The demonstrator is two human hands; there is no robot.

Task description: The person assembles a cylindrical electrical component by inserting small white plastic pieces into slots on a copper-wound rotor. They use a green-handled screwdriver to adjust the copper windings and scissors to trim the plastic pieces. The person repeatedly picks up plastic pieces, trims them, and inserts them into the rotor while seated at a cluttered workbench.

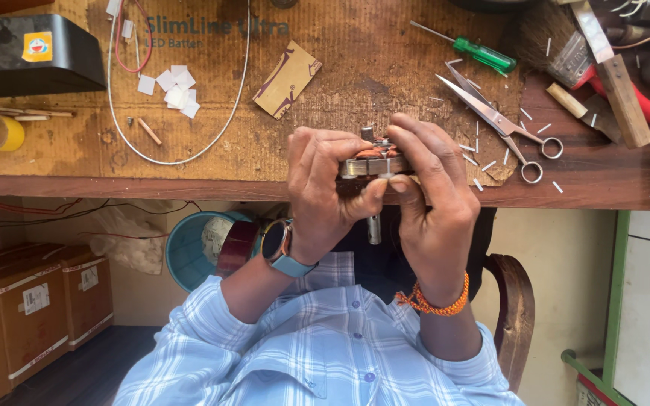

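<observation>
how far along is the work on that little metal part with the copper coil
Looks mid-way. Done: copper wire is already wound on the metal part, and cut bits of white strip lie by the scissors. In hand: left hand and right hand both grip the part over the bench edge. Left: cannot tell; the screwdriver lies unused.

Worn wooden bench (611, 180) under rough, stained brown cardboard (325, 83). Shiny steel scissors (499, 120). Glossy green plastic screwdriver (469, 48) handle. The held motor part (375, 159) looks like bright metal with coppery windings, perhaps wire. Soft checked cloth shirt (317, 353).
</observation>
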